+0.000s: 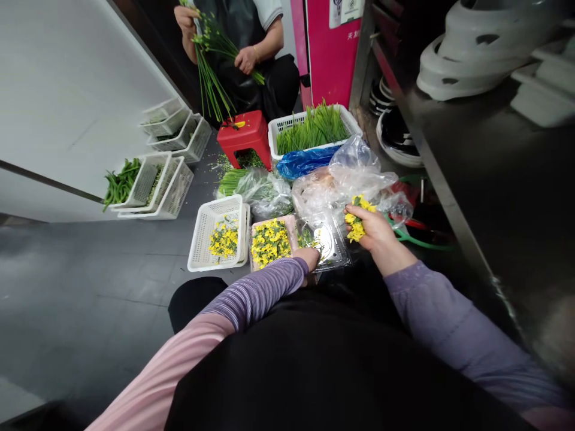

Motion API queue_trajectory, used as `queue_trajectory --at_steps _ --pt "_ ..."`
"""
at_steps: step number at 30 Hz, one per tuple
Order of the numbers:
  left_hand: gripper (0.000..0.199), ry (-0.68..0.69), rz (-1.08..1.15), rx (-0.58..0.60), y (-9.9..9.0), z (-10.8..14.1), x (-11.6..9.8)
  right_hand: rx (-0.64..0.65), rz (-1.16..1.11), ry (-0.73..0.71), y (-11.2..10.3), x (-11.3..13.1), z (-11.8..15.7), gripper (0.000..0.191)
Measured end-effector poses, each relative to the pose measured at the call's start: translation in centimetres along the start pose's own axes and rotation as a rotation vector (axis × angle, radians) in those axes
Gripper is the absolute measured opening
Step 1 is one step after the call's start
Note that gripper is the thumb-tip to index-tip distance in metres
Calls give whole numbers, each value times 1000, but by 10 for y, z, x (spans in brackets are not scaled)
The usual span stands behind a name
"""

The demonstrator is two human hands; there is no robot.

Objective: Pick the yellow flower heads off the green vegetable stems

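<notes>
My right hand (376,230) is closed around a small bunch of yellow flowers (357,220) with green leaves, raised to the right of the clear plastic box (335,242). Low down, my left hand (309,258) grips the near edge of that box, its fingertips partly hidden. Green bits lie in the box's left part. Beside it, a pink-rimmed tray (293,232) holds a heap of yellow flowers (271,242). Further left, a white plastic basket (194,254) has a smaller pile of the same flowers (223,240) in it.
Clear plastic bags (314,185) and a blue bag (305,161) lie beyond the box. Behind are a white basket of green stalks (314,129) and a red stool (242,134). A co-worker (238,54) holds long green stems. A metal shelf (485,197) borders the right.
</notes>
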State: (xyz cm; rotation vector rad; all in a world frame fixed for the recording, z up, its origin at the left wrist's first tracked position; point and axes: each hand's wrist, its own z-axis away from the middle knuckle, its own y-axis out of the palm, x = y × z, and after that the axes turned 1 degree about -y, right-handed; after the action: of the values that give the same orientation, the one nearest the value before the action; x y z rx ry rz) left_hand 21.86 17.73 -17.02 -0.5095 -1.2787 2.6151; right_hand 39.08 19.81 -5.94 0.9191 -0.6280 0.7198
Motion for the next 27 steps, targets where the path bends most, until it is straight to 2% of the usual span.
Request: queue_trajectory --at_steps 6,8,11,13,16,18,22,27 --pt "16 -102 116 -90 -6 0 -4 2 22 -19 -2 -3 -2 17" --pt "10 -139 226 -122 -15 4 -5 -2 59 -20 -3 -5 -4 17" --pt "6 -157 477 -230 -38 14 -7 24 173 -23 -6 -10 -5 23" --pt "6 -159 682 -263 -56 23 -10 90 290 -5 -6 -17 -5 29" --pt "8 -148 951 -196 -80 38 -16 257 421 83 -4 -28 -2 28" --pt "7 -123 1051 -173 -88 46 -21 346 430 125 -2 -35 0 26" --pt "9 -95 1179 -209 -86 55 -25 379 378 133 -1 -40 4 24" --pt "16 -66 1316 -181 -78 60 -21 347 315 124 -3 -37 7 21"
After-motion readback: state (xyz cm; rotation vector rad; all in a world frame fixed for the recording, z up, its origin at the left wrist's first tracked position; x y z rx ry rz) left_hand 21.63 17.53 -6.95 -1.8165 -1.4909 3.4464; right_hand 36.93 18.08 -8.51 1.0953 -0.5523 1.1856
